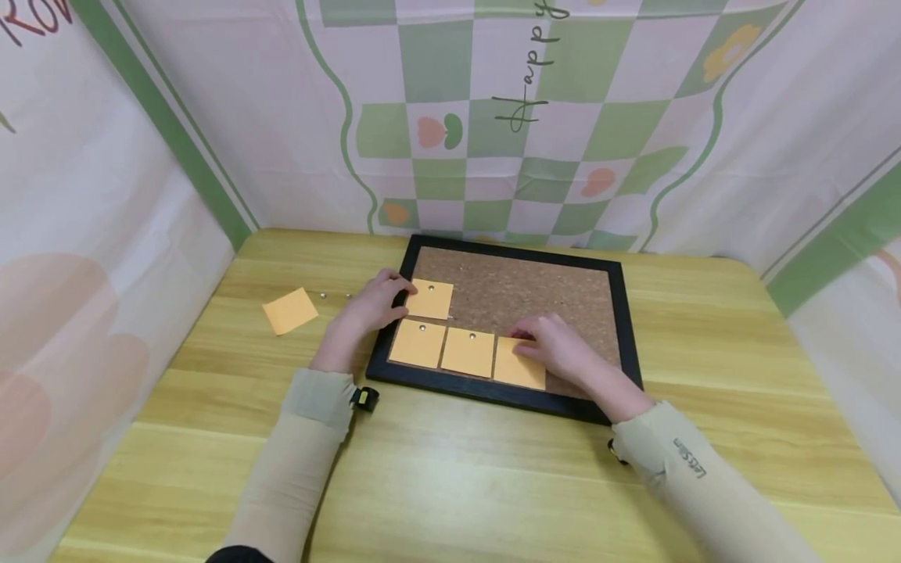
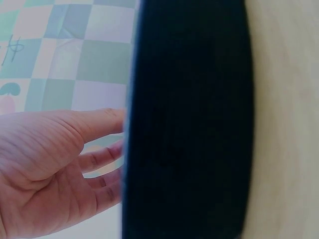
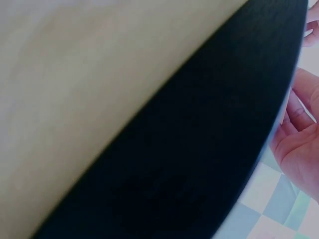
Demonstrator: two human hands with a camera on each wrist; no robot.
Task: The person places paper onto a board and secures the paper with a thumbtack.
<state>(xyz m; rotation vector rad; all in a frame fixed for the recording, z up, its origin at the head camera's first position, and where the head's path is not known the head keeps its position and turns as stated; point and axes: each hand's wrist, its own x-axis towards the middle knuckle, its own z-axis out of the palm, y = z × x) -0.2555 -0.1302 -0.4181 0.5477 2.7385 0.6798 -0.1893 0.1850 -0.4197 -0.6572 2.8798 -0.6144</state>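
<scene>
A cork board (image 1: 521,285) in a black frame lies on the table. Three orange sticky notes form a row along its near side, and a fourth note (image 1: 431,299) sits above the left one. My left hand (image 1: 373,303) reaches over the frame's left side, its thumb and fingertips spread at the fourth note's left edge. The fingers of my right hand (image 1: 559,344) bend over the top of the rightmost note (image 1: 519,367). I cannot tell whether they pinch something there. Silver push pins show on the other three notes. Each wrist view has the black frame (image 2: 189,119) across much of it.
A loose orange note (image 1: 290,311) lies on the table left of the board. Two small silver pins (image 1: 323,295) are between it and my left hand. Another small silver piece (image 1: 451,317) is on the cork beside the fourth note. A patterned cloth (image 1: 493,156) hangs behind the table.
</scene>
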